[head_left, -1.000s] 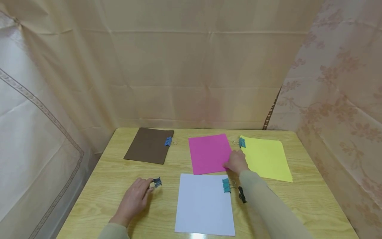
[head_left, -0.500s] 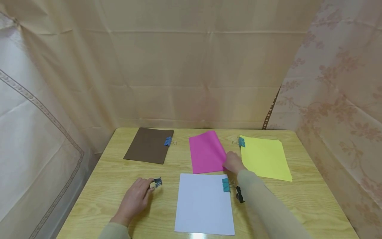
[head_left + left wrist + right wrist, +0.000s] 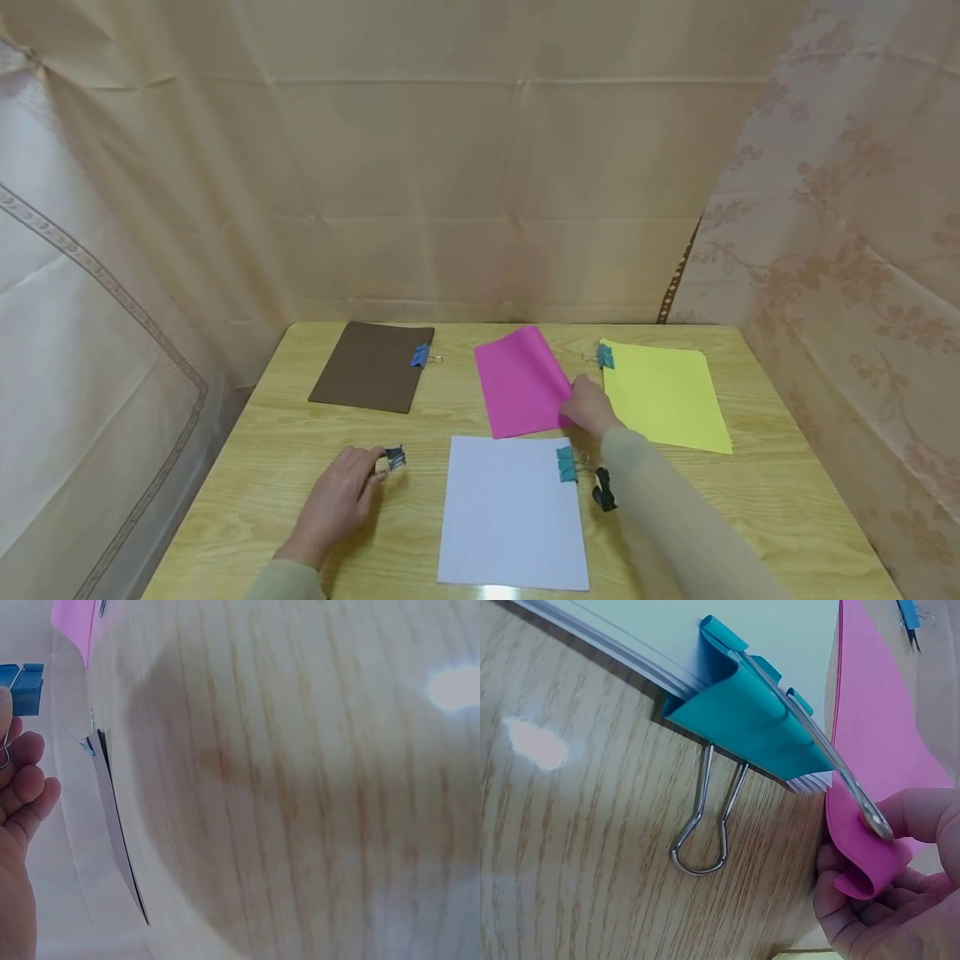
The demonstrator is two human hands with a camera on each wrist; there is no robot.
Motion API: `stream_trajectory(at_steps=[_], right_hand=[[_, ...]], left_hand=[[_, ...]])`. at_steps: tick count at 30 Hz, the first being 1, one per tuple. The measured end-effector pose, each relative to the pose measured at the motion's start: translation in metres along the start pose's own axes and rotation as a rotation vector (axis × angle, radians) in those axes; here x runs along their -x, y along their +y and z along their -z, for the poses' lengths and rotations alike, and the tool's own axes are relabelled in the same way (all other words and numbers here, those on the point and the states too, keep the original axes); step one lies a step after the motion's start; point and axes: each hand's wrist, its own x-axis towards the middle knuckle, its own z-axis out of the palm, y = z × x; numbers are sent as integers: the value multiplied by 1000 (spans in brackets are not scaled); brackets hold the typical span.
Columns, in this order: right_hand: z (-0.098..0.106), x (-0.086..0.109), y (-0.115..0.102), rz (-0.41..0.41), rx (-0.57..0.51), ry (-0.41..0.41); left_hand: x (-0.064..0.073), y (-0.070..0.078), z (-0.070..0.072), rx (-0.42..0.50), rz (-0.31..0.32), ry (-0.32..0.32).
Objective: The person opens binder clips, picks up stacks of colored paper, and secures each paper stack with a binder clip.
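Note:
My left hand pinches a blue binder clip by its wire handle, just above the table left of the white paper stack; the clip also shows in the left wrist view. With thumb and fingers my right hand grips the right edge of the pink paper. That edge bends up, and in the right wrist view the pink paper curls between thumb and fingers. Nearer me lies the white paper stack, a teal binder clip on its right edge.
At the back left, brown paper bears a blue binder clip. Yellow paper with a teal clip lies at the right. A black object shows beside my right sleeve. Curtains surround the wooden table.
The pink paper's right side has been lifted and bent leftward by my right hand, which has shifted slightly left. My left hand holds its clip in nearly the same place.

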Motion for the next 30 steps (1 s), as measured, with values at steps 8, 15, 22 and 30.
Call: stream_trajectory(at_steps=[8, 15, 22, 30], right_hand=[[0, 2, 5, -51, -45, -20], [-1, -1, 12, -51, 23, 12], [1, 1, 17, -37, 95, 26], [0, 3, 21, -56, 91, 29]], left_hand=[[0, 0, 0, 9, 12, -4], [1, 1, 0, 8, 50, -40], [1, 1, 1, 7, 78, -62], [1, 1, 1, 9, 64, -54]])
